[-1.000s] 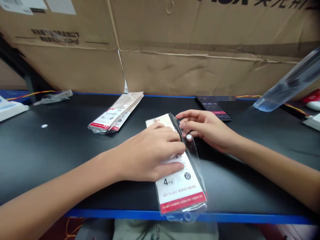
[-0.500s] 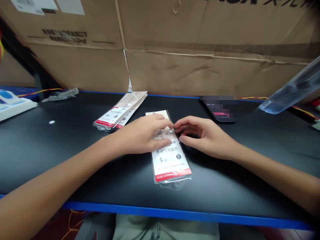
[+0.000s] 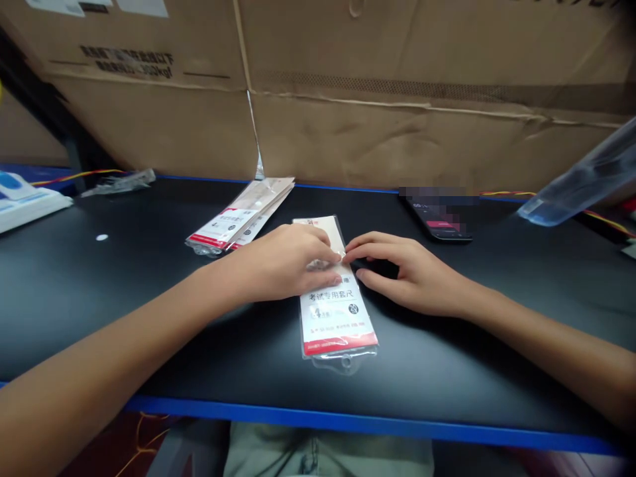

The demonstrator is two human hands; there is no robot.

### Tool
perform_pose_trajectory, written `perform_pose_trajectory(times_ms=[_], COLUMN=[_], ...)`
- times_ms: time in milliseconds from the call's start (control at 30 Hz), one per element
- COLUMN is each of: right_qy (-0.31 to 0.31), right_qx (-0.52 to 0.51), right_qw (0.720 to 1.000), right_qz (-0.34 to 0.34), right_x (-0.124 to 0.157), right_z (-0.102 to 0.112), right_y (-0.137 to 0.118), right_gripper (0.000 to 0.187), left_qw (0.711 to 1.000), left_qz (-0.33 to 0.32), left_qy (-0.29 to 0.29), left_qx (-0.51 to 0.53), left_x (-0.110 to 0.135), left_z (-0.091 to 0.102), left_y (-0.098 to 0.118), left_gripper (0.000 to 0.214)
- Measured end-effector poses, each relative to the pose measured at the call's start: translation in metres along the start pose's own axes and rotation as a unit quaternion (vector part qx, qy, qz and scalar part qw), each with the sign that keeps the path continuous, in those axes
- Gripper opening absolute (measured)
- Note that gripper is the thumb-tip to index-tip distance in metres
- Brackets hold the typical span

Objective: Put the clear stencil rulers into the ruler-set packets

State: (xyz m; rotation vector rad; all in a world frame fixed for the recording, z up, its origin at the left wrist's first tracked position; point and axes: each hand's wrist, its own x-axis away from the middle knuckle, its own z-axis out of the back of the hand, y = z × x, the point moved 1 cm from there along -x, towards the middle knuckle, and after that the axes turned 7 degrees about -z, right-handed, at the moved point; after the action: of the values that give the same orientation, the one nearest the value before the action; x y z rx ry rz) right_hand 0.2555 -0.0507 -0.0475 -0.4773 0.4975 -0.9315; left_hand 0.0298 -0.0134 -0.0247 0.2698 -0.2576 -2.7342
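A clear plastic packet of a ruler set point(image 3: 338, 324), with a white and red printed card, lies on the black table in front of me. My left hand point(image 3: 293, 262) rests across its upper half from the left, thumb and fingers apart, covering part of the print. From the right, my right hand point(image 3: 405, 268) reaches to the packet's right edge with curved, parted fingers. Its index fingertip is close to my left index fingertip; whether they touch I cannot tell. Behind my left wrist lie overlapping ruler set packets point(image 3: 233, 215) of the same kind.
A phone point(image 3: 437, 218) lies at the back right, near a tilted clear plastic tube point(image 3: 571, 182). A cardboard box point(image 3: 348, 139) stands along the back edge. At left are a white and blue object point(image 3: 30, 202), crumpled plastic point(image 3: 122, 184) and a small white disc point(image 3: 102, 237).
My left fingers have shifted slightly over the packet, and the gap between thumb and index has narrowed. The right hand has barely moved. The view has shifted a little.
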Motion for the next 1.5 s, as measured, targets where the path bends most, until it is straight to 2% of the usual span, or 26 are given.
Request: perform_pose_trajectory(times_ms=[100, 233, 700, 867, 1167, 1333, 1500], right_qy=[-0.003, 0.002, 0.068, 0.071, 0.066, 0.082, 0.071], right_qx=[-0.006, -0.011, -0.006, -0.01, -0.007, -0.006, -0.005], right_qw=[1.0, 1.0, 0.997, 0.997, 0.998, 0.997, 0.997], right_qz=[-0.004, -0.002, -0.022, -0.017, 0.003, -0.009, -0.024], right_x=[0.0, -0.001, -0.013, -0.01, -0.008, -0.008, -0.008], right_z=[0.0, -0.001, -0.011, -0.012, -0.008, -0.005, -0.004], right_y=[0.0, 0.0, 0.003, 0.003, 0.005, 0.012, 0.013], right_gripper=[0.027, 0.028, 0.026, 0.025, 0.025, 0.023, 0.024], left_qw=[0.999, 0.998, 0.996, 0.999, 0.999, 0.999, 0.994], left_qz=[0.001, 0.017, -0.019, -0.024, 0.021, 0.035, 0.081], left_qy=[-0.03, -0.041, -0.029, -0.023, 0.014, 0.026, 0.026], left_qx=[-0.028, -0.038, -0.08, -0.027, 0.038, -0.028, -0.065], left_x=[-0.001, -0.002, -0.014, -0.014, -0.002, -0.003, 0.0], left_z=[0.0, 0.0, -0.002, 0.0, -0.004, -0.008, -0.005], left_y=[0.004, 0.01, 0.016, 0.013, 0.009, 0.008, -0.005], left_gripper=[0.028, 0.029, 0.023, 0.02, 0.031, 0.038, 0.039])
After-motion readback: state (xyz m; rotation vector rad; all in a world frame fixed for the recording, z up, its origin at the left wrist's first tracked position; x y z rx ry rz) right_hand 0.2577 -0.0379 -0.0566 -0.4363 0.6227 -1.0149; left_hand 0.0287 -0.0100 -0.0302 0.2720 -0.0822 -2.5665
